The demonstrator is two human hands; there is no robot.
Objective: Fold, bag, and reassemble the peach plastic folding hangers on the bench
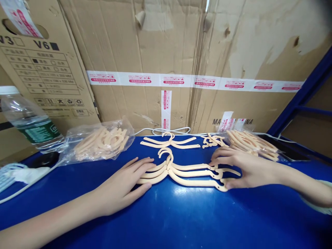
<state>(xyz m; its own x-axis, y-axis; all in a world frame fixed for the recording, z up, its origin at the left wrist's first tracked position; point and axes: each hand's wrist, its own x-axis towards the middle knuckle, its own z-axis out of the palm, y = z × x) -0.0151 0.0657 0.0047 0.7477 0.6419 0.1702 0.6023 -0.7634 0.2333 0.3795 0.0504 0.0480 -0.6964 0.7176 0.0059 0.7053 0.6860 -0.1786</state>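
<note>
Several cream plastic clothes hangers [192,173] lie nested in a row on the blue table, hooks pointing away from me. My left hand [127,183] spans their left arms, fingers stretched along the far side and thumb on the near side; it covers the left ends. Around the notched right ends curves my right hand [241,169], thumb at the nearest hanger and fingertips at the farthest. A loose curved cream piece [230,171] shows between its thumb and fingers. Just beyond lie more hanger arms [181,141] with their hooks, touched by neither hand.
Clear bags of cream hanger parts sit at left [103,143] and right [251,143]. Small loose pieces [214,140] lie behind my right hand. A water bottle [33,121] and white cable [31,190] are at left, a dark flat device [290,152] at right. Cardboard [145,41] walls the back.
</note>
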